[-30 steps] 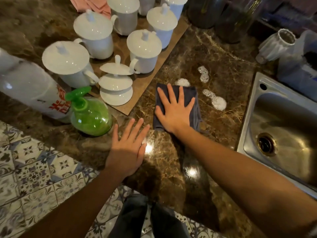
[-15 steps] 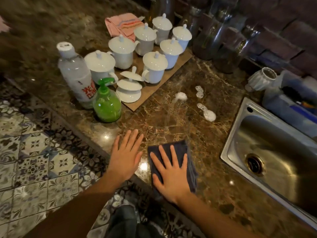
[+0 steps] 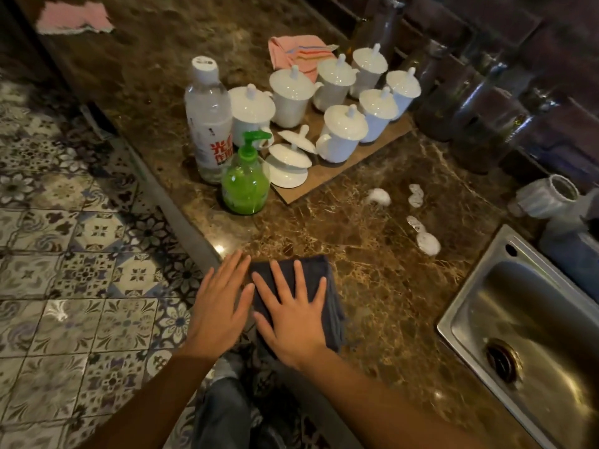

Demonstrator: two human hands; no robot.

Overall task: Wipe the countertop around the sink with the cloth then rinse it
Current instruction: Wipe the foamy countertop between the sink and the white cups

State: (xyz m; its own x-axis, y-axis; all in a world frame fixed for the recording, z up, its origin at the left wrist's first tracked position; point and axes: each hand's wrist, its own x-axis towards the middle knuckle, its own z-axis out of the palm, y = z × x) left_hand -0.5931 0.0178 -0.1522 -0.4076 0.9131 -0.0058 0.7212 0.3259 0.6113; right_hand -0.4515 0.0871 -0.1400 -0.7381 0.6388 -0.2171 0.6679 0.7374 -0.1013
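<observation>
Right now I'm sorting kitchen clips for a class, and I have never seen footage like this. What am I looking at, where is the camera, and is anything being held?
There is no machine here. A person works with bare hands, and the camera sits on their head looking down, so the arms enter from the bottom. The right hand presses flat on a dark cloth on the brown stone countertop. The left hand lies flat beside it, near the counter's edge. Neither hand grips anything. Further back are white foam blobs, a green soap bottle, a clear bottle and white lidded cups on a board. A steel sink is on the right.
</observation>
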